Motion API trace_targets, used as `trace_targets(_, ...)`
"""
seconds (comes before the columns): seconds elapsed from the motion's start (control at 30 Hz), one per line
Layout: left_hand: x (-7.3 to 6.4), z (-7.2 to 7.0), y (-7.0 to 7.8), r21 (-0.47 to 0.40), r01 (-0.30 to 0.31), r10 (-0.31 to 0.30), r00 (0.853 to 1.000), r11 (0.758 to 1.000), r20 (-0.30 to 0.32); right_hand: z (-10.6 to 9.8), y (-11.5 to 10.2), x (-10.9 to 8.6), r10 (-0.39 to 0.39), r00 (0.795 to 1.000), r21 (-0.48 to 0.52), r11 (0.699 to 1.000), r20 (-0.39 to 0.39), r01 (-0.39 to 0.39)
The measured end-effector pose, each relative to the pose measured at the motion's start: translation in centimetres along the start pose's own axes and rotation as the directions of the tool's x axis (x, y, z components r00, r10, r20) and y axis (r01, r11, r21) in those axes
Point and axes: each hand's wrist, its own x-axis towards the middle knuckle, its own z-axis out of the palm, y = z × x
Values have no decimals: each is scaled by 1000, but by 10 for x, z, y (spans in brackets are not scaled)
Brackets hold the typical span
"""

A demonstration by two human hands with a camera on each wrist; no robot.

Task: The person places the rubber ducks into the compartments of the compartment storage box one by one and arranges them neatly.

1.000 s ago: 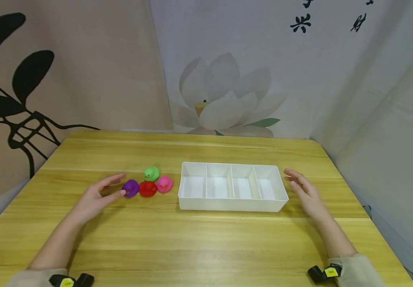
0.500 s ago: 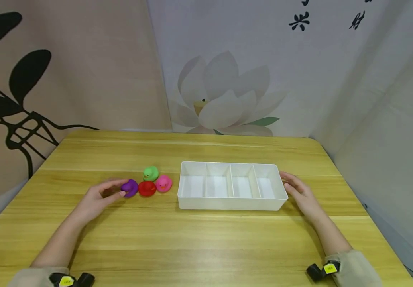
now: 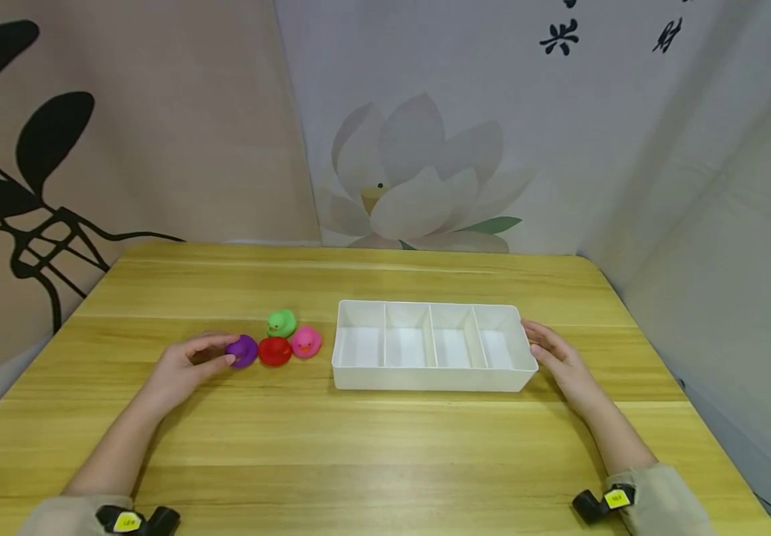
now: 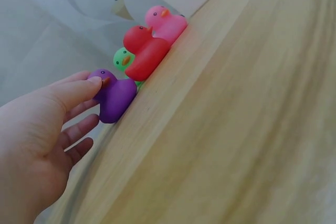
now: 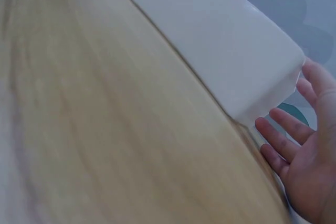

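My left hand [image 3: 181,370] pinches a purple rubber duck [image 4: 116,98] at its head, the thumb beside the beak and the forefinger behind. The duck stands on the table at the left end of a small cluster. A red duck [image 3: 274,352] sits right beside it, with a green duck [image 3: 281,324] behind and a pink duck [image 3: 306,342] to the right. At the right end of a white four-compartment box [image 3: 426,380], my right hand [image 3: 565,365] touches the end wall with its fingers loosely bent. In the right wrist view, the fingertips lie along that wall [image 5: 270,98].
The wooden table [image 3: 385,461] runs back to a hanging cloth [image 3: 452,74] printed with a flower. The box's compartments [image 3: 407,342] show bare floors. A black wrist camera [image 3: 138,521] is strapped at each cuff.
My left fingers have closed in on the purple duck from beside it. The right hand has moved left from beside the box to its end wall. Ducks and box have stayed in place.
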Motion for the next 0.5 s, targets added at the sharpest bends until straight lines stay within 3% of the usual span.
trace_targets(0.5, 2, -3, 8, 30, -5, 5, 1000, 1000, -3, 0, 0, 0, 37, 999, -28, 999, -8, -37)
